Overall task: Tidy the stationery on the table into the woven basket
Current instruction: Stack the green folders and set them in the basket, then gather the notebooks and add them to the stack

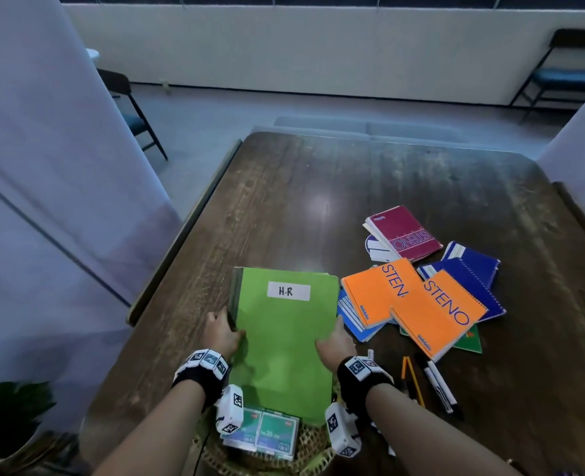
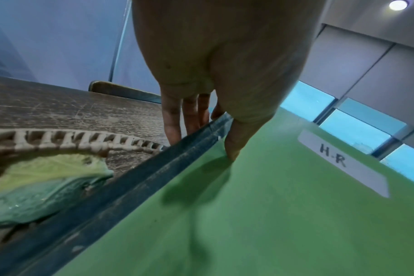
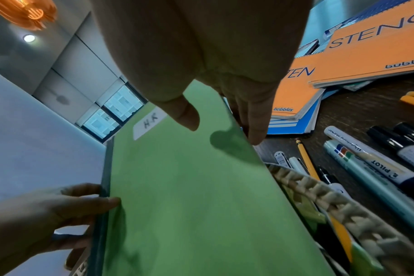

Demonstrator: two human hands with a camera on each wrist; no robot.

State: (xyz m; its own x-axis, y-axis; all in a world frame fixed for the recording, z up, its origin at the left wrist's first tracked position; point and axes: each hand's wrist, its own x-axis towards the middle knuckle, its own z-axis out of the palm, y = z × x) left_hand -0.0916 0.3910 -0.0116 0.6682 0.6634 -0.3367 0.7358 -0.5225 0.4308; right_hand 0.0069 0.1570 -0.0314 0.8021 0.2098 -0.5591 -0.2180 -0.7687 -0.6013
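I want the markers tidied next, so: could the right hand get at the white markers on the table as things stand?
Probably not yet. The right hand is gripping the green folder, as is the left hand. Once it lets go, the way looks free: the white markers lie uncovered on the table, just right of it.

green folder (image 1: 284, 338) label: H.R | orange notebooks (image 1: 435, 310): STENO, bubbles | maroon notebook (image 1: 406, 233): STENO | marker (image 3: 376, 166): PILOT

Your forearms are bare, with no sleeves showing. On each wrist you wear a black band (image 1: 200, 372) ringed with small white blocks printed with black-and-white square markers, and the right wrist carries a matching band (image 1: 361, 374). Beneath each wrist hangs a white boxy camera housing (image 1: 229, 408) bearing the same square markers.
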